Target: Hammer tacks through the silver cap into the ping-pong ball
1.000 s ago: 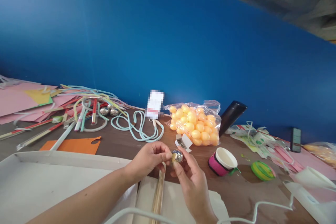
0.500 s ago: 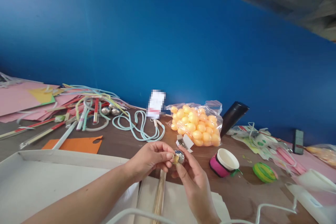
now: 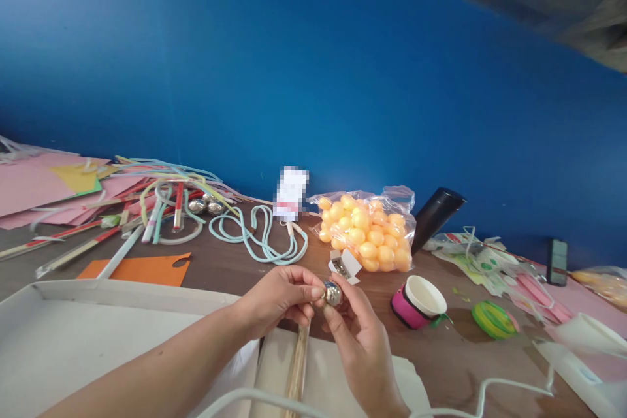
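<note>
A small shiny silver ball [image 3: 334, 293] is up off the table between my hands. My right hand [image 3: 361, 333] grips it with thumb and fingers from the right. At its left side my left hand [image 3: 281, 295] is closed in a pinch, thumb against forefinger. A tiny gold-coloured bit shows at those fingertips, mostly hidden by them. Just behind the ball, a small open white box [image 3: 349, 266] holds little metal pieces. Below my hands lies a long clear-wrapped stick [image 3: 297, 366] on white sheets [image 3: 333, 372].
A clear bag of orange balls [image 3: 365, 232] leans near the blue wall [image 3: 313, 78]. To its right are a black cylinder [image 3: 437, 212], a pink-wrapped white cup [image 3: 421, 304] and green tape [image 3: 492, 320]. A white tray [image 3: 122, 294], light-blue cord [image 3: 267, 245] and piled craft materials [image 3: 171, 202] occupy the left.
The ball has turned slightly and shifted a little left in my fingers. Less of the yellowish piece at its left side shows. Both hands keep nearly the same place.
</note>
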Action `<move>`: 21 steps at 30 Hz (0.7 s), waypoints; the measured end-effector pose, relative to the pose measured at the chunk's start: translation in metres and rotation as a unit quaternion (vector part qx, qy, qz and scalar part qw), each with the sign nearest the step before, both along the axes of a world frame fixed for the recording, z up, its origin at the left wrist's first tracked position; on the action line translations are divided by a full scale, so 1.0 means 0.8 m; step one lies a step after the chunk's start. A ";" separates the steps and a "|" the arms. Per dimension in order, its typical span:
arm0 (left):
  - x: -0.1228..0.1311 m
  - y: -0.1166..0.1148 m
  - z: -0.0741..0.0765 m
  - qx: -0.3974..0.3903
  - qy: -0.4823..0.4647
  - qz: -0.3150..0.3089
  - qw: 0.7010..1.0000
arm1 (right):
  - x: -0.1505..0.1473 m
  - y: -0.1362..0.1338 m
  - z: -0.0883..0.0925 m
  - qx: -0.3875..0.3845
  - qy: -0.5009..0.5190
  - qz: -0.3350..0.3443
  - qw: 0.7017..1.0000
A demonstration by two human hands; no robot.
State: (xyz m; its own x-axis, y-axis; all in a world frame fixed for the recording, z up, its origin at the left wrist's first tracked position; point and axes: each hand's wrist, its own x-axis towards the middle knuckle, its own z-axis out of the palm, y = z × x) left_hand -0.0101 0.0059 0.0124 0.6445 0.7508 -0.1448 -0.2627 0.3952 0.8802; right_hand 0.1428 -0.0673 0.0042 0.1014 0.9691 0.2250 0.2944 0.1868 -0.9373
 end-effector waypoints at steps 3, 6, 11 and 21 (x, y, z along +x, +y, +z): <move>0.000 0.000 -0.001 -0.001 0.001 0.003 1.000 | -0.001 -0.001 0.000 -0.004 0.003 -0.002 1.000; 0.001 0.000 -0.003 0.000 -0.001 0.010 1.000 | -0.001 -0.001 0.001 -0.007 0.001 -0.005 1.000; 0.002 0.000 -0.005 0.002 0.005 0.015 1.000 | 0.000 0.000 0.002 -0.004 -0.004 -0.003 1.000; 0.001 0.001 -0.006 -0.026 -0.013 -0.002 1.000 | -0.001 0.001 0.002 -0.003 -0.005 0.002 1.000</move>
